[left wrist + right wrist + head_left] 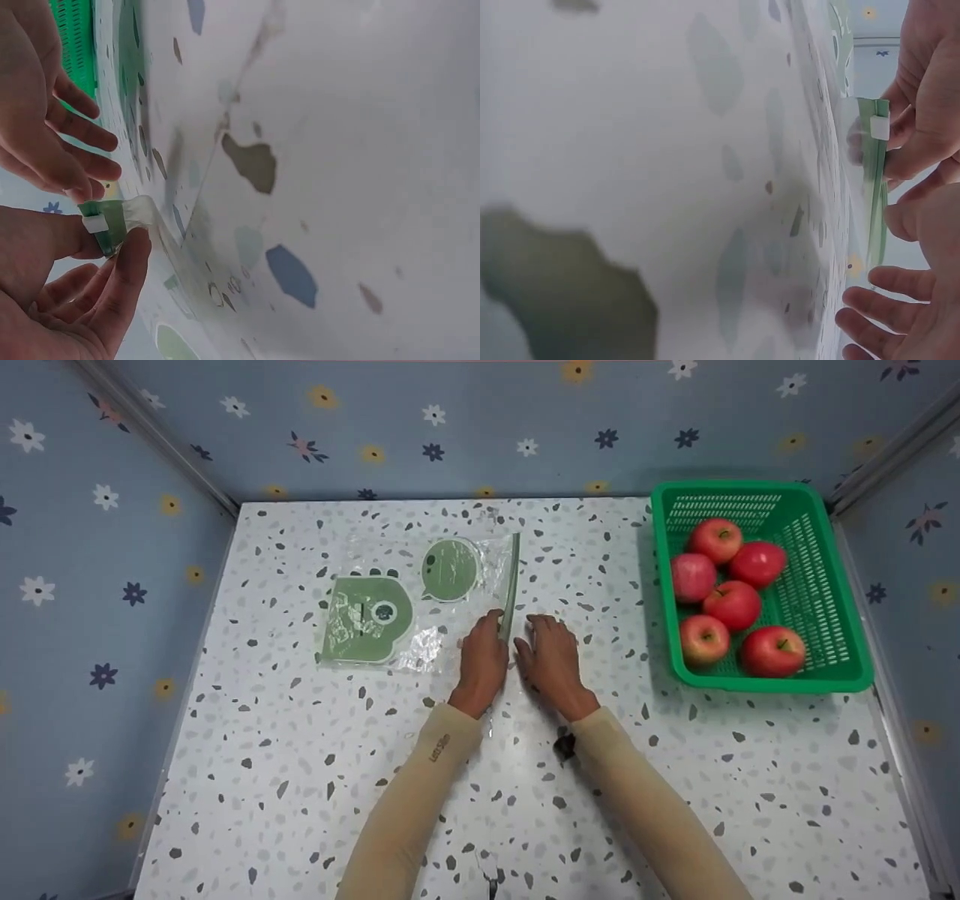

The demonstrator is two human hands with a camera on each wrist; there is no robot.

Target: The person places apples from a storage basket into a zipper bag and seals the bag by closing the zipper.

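A clear zip bag with green dinosaur-like prints lies flat on the speckled table, its green zip edge toward the right. My left hand pinches the near end of that edge between thumb and fingers; in the left wrist view the white slider is at the thumb of the left hand. Just right of the edge, my right hand is held with its fingers spread and nothing gripped. The right wrist view shows the right hand close beside the green strip, below the slider.
A green basket with several red apples stands at the right of the table. Flower-patterned walls enclose the back and both sides. A small black object is by the right wrist.
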